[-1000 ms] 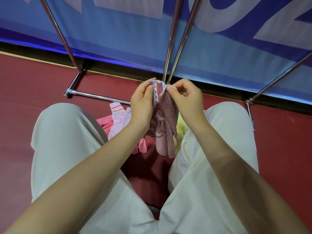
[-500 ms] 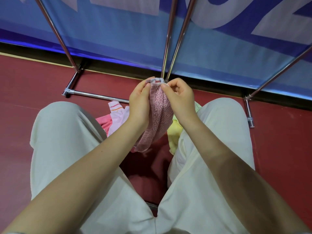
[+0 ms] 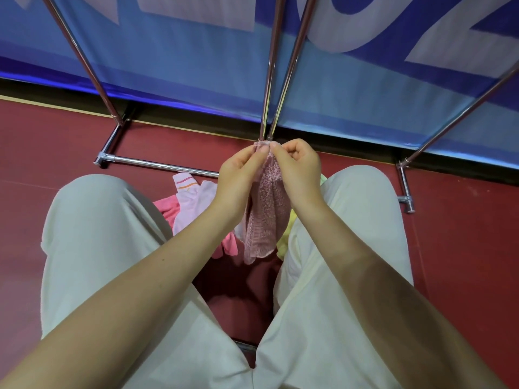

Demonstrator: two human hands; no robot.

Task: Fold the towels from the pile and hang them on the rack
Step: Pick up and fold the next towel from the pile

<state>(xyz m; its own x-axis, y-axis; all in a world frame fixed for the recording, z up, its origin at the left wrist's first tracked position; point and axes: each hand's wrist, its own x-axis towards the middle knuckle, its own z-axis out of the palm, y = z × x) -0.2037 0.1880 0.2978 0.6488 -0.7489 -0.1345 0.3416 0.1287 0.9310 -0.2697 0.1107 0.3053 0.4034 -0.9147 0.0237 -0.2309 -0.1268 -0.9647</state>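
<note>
My left hand (image 3: 238, 175) and right hand (image 3: 297, 167) both pinch the pink towel's (image 3: 265, 217) top edge together; it hangs at 6 o'clock above the pile (image 3: 193, 200). Rack rails (image 3: 278, 80) rise at 12. Risk: an uneven pinch could let the fold slip open.

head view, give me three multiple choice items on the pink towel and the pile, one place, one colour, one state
1. Where is the pile?
A. on the floor between the knees
B. on the rack
C. on the right thigh

2. What colour is the held towel?
A. blue
B. pink
C. green

3. How is the towel held?
A. left hand only
B. pinched by both hands
C. lying loose

Answers:
1 A, it lies on the red floor.
2 B, its knit is pink.
3 B, left hand and right hand pinch its top edge.
</note>
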